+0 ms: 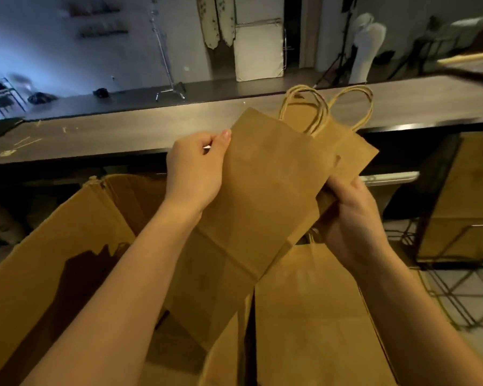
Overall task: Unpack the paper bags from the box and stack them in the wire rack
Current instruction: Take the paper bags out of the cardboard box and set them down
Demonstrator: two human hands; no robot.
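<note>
Flat paper bags (pixel 268 185) held over the open box (pixel 53 260), fanned askew. Left hand (pixel 195 174) pinches the top corner; right hand (pixel 352 215) fingers curl under the lower edge. Square the edges first (handles aligned), then carry right to the wire rack (pixel 457 240).
</note>
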